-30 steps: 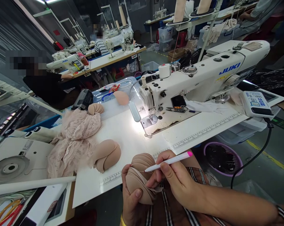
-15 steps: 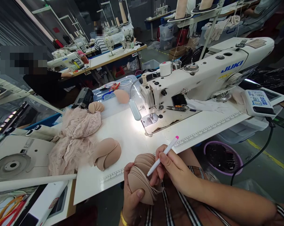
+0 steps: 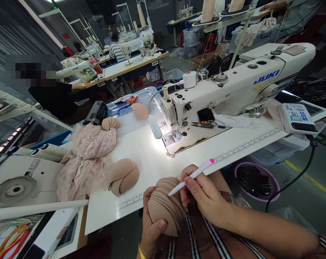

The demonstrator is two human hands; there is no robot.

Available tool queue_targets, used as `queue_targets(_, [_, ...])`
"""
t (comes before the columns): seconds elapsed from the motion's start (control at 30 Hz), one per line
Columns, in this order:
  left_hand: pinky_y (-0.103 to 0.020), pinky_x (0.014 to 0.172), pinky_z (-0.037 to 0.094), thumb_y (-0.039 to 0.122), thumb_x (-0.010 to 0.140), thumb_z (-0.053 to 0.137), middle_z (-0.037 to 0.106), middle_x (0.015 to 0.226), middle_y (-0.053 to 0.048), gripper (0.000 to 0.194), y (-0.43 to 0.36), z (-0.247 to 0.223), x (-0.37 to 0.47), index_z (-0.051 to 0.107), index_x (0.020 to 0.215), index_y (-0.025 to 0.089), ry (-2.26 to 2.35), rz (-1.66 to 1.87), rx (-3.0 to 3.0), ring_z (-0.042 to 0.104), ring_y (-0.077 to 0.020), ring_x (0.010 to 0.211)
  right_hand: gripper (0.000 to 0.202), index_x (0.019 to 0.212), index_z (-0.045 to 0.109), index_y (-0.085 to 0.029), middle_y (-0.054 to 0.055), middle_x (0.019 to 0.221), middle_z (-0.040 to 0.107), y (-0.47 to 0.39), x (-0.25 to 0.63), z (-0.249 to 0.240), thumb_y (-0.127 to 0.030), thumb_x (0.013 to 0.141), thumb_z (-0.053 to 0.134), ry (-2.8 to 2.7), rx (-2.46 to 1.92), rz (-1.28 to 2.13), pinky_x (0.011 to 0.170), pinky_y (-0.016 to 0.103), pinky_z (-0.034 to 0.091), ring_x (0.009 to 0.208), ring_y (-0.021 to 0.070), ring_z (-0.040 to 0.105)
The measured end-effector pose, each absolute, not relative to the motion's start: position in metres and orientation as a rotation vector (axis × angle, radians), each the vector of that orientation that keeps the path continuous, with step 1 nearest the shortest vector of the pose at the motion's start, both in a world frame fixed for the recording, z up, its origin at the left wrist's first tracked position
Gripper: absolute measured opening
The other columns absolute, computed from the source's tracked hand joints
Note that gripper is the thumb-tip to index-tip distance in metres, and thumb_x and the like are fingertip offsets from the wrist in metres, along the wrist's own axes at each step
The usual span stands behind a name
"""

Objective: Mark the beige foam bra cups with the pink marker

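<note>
"What are the hands doing?"

"At bottom centre, the left hand (image 3: pixel 151 230) is grasping a fanned stack of beige cups (image 3: pixel 163 212), thumb pressing the front, fingers curling around the far side. Beside it, the right hand (image 3: pixel 203 201) is gripping a white pen (image 3: pixel 197 173), its tip pointing at the layered edges; I can't tell whether it is touching."

"How would that stack handle?"

"I'm judging it light, soft and springy, more likely to dent than break. The layers are fanning apart, so they may slide over one another; I'd be pinching the gathered edges, thumb on the front cup."

"Any containers?"

"Right of the hands, a purple basket (image 3: pixel 236 175) is sitting low, holding dark, shiny material (image 3: pixel 256 180). Above centre, a clear tub (image 3: pixel 157 96) is carrying a red item (image 3: pixel 132 99); inside or on top, I can't tell. Towards the top, two clear bins (image 3: pixel 191 49) are standing stacked, contents unclear."
</note>
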State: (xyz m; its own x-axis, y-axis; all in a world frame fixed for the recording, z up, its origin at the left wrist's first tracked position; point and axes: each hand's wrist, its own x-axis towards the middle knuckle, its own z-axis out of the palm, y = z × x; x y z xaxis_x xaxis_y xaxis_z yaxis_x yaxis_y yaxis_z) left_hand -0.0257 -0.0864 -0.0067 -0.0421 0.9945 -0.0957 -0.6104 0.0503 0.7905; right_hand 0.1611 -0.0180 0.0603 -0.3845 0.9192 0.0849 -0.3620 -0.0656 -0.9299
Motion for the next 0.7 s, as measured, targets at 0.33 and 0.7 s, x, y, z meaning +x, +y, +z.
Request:
queue_targets(0.33, [-0.055,0.096,0.057,0.044,0.067,0.095,0.070,0.118,-0.006,0.086,-0.088,0.009,-0.012,0.050,0.140,0.035,0.898,1.491,0.540,0.071,-0.0369,0.106,0.045,0.105,0.050,-0.020,-0.002,0.076,0.058,-0.021,0.162,0.066,-0.064,0.113,0.043,-1.301,-0.666,1.651,0.064,0.027,0.048,0.068,0.0135,0.056])
queue_targets(0.7, [-0.043,0.084,0.059,0.046,0.068,0.096,0.071,0.101,-0.003,0.087,-0.084,0.005,-0.015,0.049,0.141,0.035,0.925,1.477,0.622,0.070,-0.0277,0.091,0.041,0.103,0.053,-0.021,0.003,0.084,0.067,-0.023,0.164,0.072,-0.057,0.116,0.038,-1.460,-0.622,1.521,0.073,0.030,0.049,0.076,0.0155,0.061])
